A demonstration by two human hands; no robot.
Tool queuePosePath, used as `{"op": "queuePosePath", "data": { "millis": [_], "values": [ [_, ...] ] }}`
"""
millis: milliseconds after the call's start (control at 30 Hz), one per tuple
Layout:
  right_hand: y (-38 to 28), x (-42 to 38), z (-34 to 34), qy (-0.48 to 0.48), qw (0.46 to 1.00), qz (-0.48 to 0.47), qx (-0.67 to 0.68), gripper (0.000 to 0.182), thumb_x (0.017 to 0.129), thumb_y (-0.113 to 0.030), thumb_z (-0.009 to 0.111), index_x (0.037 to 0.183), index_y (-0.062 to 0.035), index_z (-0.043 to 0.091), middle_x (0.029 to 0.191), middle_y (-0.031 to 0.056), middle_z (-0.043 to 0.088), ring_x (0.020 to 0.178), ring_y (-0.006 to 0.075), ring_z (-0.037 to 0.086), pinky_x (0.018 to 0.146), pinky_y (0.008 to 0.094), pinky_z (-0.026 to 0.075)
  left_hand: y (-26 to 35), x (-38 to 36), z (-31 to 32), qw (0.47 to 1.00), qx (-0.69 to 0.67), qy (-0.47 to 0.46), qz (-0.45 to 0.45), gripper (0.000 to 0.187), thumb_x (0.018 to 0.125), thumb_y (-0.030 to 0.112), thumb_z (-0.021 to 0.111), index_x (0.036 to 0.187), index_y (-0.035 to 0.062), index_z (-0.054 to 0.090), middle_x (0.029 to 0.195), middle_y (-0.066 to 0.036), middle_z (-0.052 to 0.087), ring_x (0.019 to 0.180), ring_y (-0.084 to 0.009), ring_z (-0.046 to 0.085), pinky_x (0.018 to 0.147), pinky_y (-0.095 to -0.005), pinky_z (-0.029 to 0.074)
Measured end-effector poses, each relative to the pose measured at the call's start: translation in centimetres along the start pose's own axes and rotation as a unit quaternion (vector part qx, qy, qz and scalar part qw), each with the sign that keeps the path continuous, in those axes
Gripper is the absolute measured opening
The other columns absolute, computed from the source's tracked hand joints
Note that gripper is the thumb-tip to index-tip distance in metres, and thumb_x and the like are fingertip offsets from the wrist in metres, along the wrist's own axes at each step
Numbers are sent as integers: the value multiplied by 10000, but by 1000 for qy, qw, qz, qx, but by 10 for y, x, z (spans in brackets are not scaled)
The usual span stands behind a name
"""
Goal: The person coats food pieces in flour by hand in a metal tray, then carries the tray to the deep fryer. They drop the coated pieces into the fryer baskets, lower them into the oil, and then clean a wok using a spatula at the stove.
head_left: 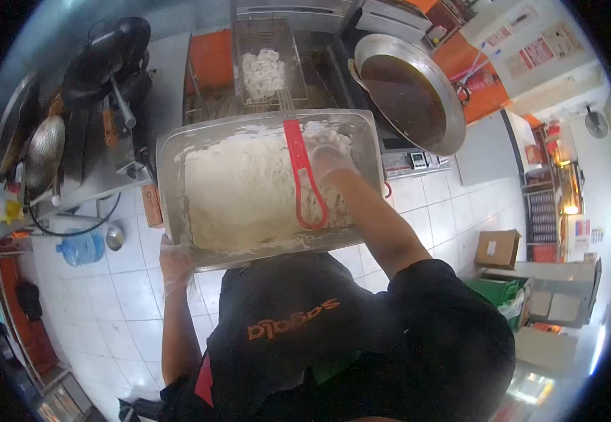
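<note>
A large metal tray (270,261) of white flour (238,183) is in front of me. My left hand (174,261), in a clear glove, grips the tray at its near left corner. My right hand (332,160), also gloved, reaches into the flour on the right side, where lumpy coated pieces (333,138) lie. Its fingers are blurred and partly hidden, so their closure does not show. A fry basket (293,49) with white coated pieces (263,74) inside sits beyond the tray. Its red handle (295,144) extends over the tray, close to my right hand.
A wide wok (453,133) of dark oil stands at the upper right. Pans (98,77) and a perforated skimmer (45,151) are at the left. A water jug (81,247) lies on the tiled floor (108,309). A cardboard box (497,249) is at the right.
</note>
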State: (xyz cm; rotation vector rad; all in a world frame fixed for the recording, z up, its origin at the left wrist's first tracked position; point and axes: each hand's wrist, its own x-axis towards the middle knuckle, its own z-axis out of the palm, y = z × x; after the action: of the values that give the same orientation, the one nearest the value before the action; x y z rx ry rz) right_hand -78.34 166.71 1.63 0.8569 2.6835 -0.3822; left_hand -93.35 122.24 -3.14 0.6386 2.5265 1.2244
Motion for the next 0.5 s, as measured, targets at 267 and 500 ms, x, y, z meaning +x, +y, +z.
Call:
{"op": "queuePosePath", "data": {
  "millis": [267, 500],
  "values": [
    [-23, -103, 7, -68, 992, -97, -33, 534, 911, -343, 554, 1392, -117, 505, 1266, 179, 634, 1152, 325, 634, 948, 465, 519, 41, 5, -17, 996, 79, -15, -46, 267, 964, 234, 599, 988, -30, 571, 900, -173, 660, 831, -328, 658, 736, -399, 506],
    [3, -58, 84, 34, 995, -89, 0, 382, 867, -233, 580, 1169, -1, 618, 1061, 214, 683, 942, 340, 679, 851, 467, 557, 17, 7, -13, 993, 114, -4, 34, 248, 989, 227, 547, 907, 11, 640, 862, -183, 641, 851, -355, 631, 733, -436, 499]
  ]
}}
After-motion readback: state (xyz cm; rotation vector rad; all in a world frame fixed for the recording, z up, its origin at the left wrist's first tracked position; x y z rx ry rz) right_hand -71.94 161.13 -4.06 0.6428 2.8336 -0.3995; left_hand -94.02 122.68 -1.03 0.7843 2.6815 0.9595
